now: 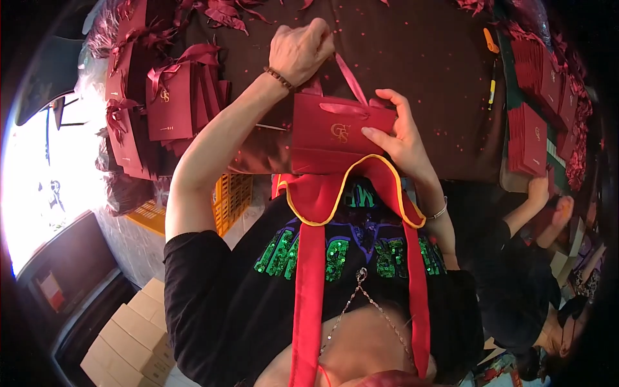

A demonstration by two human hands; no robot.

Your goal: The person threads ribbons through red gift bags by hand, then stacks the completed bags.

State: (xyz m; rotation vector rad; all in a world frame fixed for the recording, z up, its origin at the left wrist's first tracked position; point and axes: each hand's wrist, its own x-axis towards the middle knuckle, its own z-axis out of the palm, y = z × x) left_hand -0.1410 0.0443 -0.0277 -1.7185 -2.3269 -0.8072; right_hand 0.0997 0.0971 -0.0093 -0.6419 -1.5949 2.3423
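Dark brown cloth (432, 71) spreads wide. The left hand (298, 51) pinches a shiny pink ribbon (350, 78); the right hand (406, 137) holds a red paper bag (322, 143).

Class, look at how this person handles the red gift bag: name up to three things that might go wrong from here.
The pink ribbon stretches up to the left hand, so a hard pull might strain the red gift bag.
The right hand grips the bag's side, thumb on the front, and could crease it.
The left forearm passes close to the stacked bags and might knock them.
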